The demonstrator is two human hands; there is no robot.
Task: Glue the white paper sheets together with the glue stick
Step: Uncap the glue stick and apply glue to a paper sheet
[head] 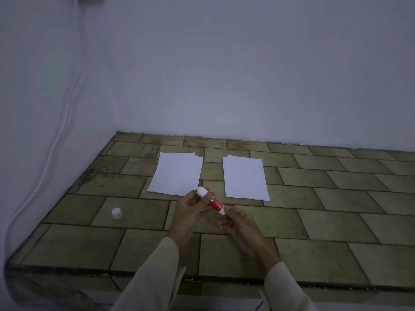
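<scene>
Red cylindrical glue stick (214, 202), uncapped, held above a matte tan tiled ledge (314, 198).
The left hand (190, 207) curls its fingers round the barrel; the right hand (238, 223) pinches the white base. The long axis slants, white tip up-left, near two flat white paper stacks (177, 173).

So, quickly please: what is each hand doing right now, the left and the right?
Left hand: holds the upper part of the uncapped glue stick.
Right hand: pinches the white base end of the same stick.
</scene>
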